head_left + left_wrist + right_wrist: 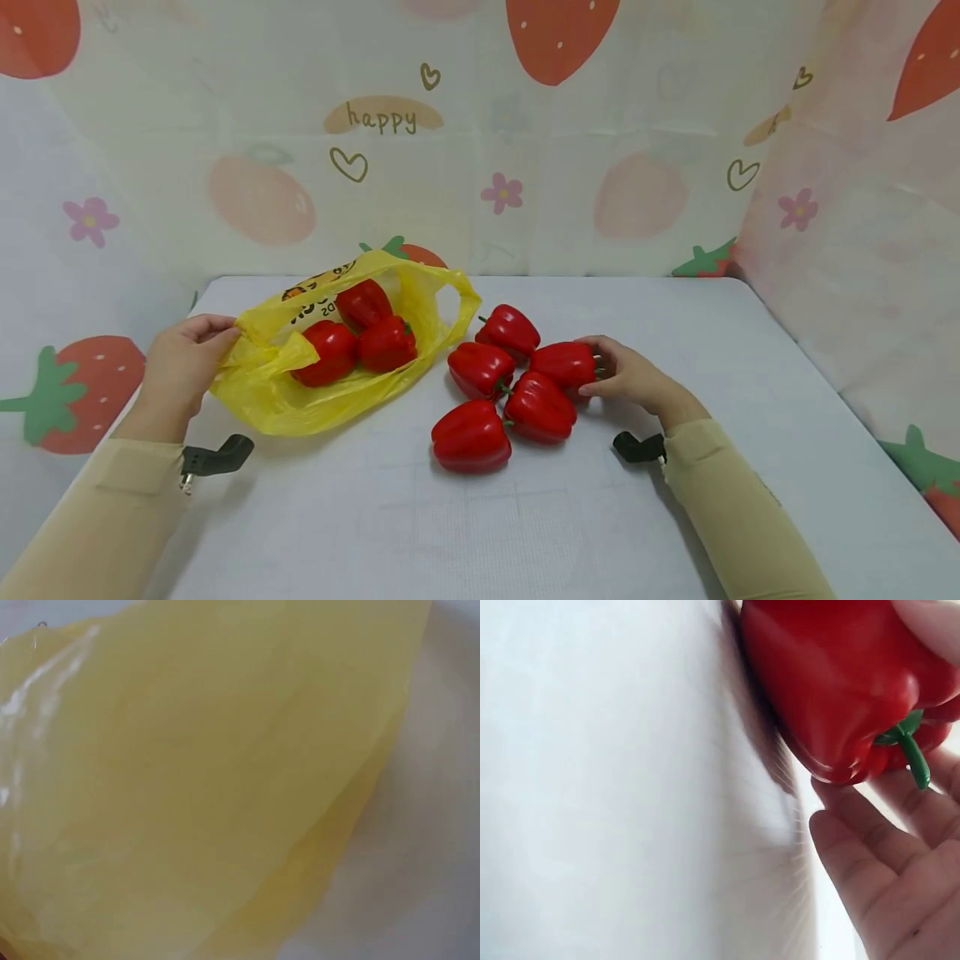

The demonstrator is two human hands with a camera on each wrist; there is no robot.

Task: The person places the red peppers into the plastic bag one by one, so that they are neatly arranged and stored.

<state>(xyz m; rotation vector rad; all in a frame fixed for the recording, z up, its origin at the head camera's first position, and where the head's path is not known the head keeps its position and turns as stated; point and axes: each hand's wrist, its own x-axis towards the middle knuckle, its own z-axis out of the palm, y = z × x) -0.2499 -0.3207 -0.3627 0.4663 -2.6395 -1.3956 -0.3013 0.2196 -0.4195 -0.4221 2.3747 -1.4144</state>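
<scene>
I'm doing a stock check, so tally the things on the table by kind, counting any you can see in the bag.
Yellow plastic bag: 1
Red bell peppers: 8 visible (3 in the bag, 5 outside)
Total: 9

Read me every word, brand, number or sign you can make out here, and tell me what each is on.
"happy": on a peach patch of the patterned wall.
Black lettering on the yellow bag: too creased and small to read surely.
No numbers are legible.
</scene>
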